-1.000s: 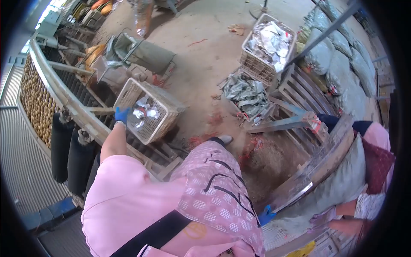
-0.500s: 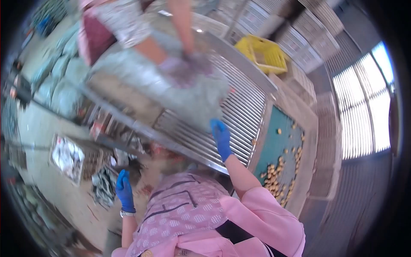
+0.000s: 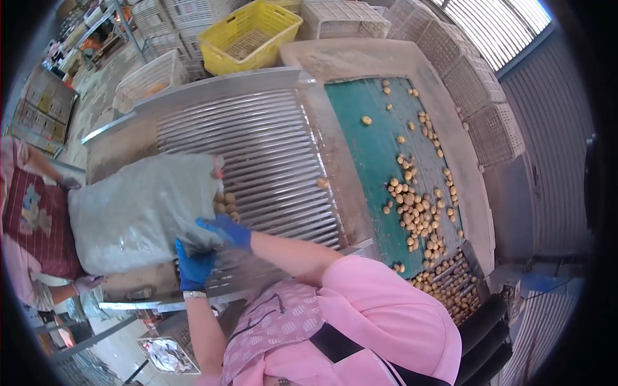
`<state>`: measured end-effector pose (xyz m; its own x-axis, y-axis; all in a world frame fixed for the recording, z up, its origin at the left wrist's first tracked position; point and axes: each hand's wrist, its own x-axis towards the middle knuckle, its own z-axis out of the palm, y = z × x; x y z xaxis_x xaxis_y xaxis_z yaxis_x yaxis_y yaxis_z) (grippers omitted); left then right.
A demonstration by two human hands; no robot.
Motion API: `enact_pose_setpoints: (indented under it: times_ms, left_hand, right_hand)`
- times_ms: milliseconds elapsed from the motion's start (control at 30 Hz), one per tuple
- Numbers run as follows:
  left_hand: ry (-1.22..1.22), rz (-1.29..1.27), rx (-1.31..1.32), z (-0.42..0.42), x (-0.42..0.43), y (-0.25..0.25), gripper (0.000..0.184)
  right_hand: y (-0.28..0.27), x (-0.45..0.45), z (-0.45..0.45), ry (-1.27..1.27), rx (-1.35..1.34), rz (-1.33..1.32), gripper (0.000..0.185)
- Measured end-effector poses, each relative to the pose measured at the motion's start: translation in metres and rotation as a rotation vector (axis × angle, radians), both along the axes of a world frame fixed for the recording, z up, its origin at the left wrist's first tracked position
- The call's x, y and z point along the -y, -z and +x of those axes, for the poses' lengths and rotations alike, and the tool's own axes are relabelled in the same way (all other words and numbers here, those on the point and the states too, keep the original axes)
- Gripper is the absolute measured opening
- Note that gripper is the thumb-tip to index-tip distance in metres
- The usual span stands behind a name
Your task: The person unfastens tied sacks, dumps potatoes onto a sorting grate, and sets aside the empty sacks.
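A bulging grey-green plastic sack [image 3: 145,209] lies on its side across the metal roller table [image 3: 270,154]. Several potatoes [image 3: 226,204] show at its right end, beside a bit of red tie. My right hand [image 3: 226,231], in a blue glove, grips the sack near that end, its fingers pointing left. Lower down, my blue-gloved left hand [image 3: 195,267] holds the sack's near edge, thumb up; some of its fingers are hidden by the sack. At the far left, a co-worker's gloved hands [image 3: 88,284] are at the other end of the sack.
Right of the rollers, a green conveyor belt [image 3: 354,141] carries many loose potatoes [image 3: 412,209], which continue onto rollers at its lower end. A yellow crate [image 3: 251,61] stands behind the table. Pale crates [image 3: 467,83] line the far right side. A metal rail borders the table's near edge.
My view has turned right. Both my hands, earlier apart, are now on the sack. The co-worker has gone from bending over the sack to its left end, and potatoes now show at its right end.
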<state>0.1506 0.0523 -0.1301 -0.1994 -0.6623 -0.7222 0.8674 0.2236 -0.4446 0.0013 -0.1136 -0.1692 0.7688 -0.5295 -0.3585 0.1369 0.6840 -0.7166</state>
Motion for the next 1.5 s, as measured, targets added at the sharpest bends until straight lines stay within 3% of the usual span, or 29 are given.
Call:
enact_pose_setpoints:
  times_ms: [67,167,267,333,367,400,500,533,600,633,700,767,800,867,900,1000,1033,1100,1200,1267,1333,1500]
  left_hand:
    - [0.343,-0.015,0.967,-0.041,0.049,-0.046,0.057]
    - [0.540,0.182,1.307,-0.045,0.047,-0.051,0.044]
    - [0.804,0.347,1.594,-0.045,0.002,-0.071,0.045]
    - [0.929,0.409,1.739,-0.069,0.005,-0.083,0.049]
    - [1.124,0.560,1.612,-0.075,0.001,-0.081,0.045]
    - [1.262,0.379,1.871,-0.068,-0.028,-0.052,0.042]
    - [1.387,-0.161,2.201,-0.154,0.030,-0.073,0.039]
    - [1.519,-0.395,2.184,-0.187,0.061,-0.099,0.037]
    - [1.769,-0.905,1.950,-0.240,0.114,-0.138,0.032]
    - [1.848,-0.984,2.009,-0.260,0.135,-0.152,0.029]
    - [1.980,-1.174,2.144,-0.289,0.169,-0.172,0.025]
    - [1.630,-1.088,2.454,-0.286,0.178,-0.176,0.023]
    - [1.446,-1.036,2.582,-0.278,0.180,-0.179,0.022]
    - [1.318,-0.787,2.663,-0.253,0.176,-0.173,0.023]
    - [1.196,-0.721,2.742,-0.239,0.172,-0.168,0.024]
    - [0.930,-0.518,2.989,-0.192,0.161,-0.155,0.027]
    - [0.934,-0.426,3.080,-0.180,0.157,-0.153,0.028]
    - [0.949,-0.233,3.276,-0.155,0.145,-0.141,0.034]
    - [1.432,-0.214,2.812,-0.115,0.128,-0.104,0.041]
    - [1.209,-0.371,2.881,-0.104,0.112,-0.076,0.054]
    - [1.157,-0.406,3.040,-0.103,0.106,-0.068,0.054]
    - [1.343,-0.259,2.708,-0.098,0.065,-0.068,0.054]
  right_hand:
    - [-0.057,0.008,-0.038,-0.120,0.020,0.255,0.036]
    - [-0.085,0.014,-0.067,0.007,0.260,0.147,0.045]
    - [-0.124,0.015,-0.108,-0.105,0.166,-0.095,0.056]
    - [-0.122,0.019,-0.131,-0.187,0.019,-0.199,0.062]
    - [-0.126,0.024,-0.155,-0.231,-0.063,-0.181,0.062]
    - [-0.130,0.029,-0.178,-0.277,-0.144,-0.161,0.063]
    - [-0.089,0.016,-0.261,-0.020,-0.214,-0.180,0.061]
    - [-0.089,0.037,-0.300,-0.225,-0.498,-0.540,0.050]
    - [-0.126,0.071,-0.359,-0.013,-0.548,-0.329,0.041]
    - [-0.118,0.075,-0.385,0.209,-0.437,-0.254,0.041]
    - [-0.103,0.085,-0.438,0.396,-0.805,-0.210,0.044]
    - [-0.055,0.073,-0.488,0.963,-0.732,-0.433,0.043]
    - [-0.064,0.066,-0.495,0.984,-0.937,-0.628,0.042]
    - [-0.087,0.054,-0.503,0.972,-1.361,-0.999,0.039]
    - [-0.079,0.042,-0.502,0.916,-1.226,-0.828,0.045]
    - [-0.086,0.004,-0.453,0.533,-1.199,-0.673,0.042]
    - [-0.091,-0.004,-0.430,0.405,-1.140,-0.611,0.041]
    - [-0.078,-0.021,-0.392,0.217,-1.024,-0.918,0.032]
    - [-0.043,-0.042,-0.343,-0.246,-1.112,-1.081,0.026]
    - [-0.027,-0.059,-0.323,-0.246,-1.013,-1.075,0.024]
    - [-0.038,-0.062,-0.310,-0.234,-0.981,-1.072,0.024]
    - [-0.042,-0.064,-0.290,-0.051,-0.938,-1.050,0.025]
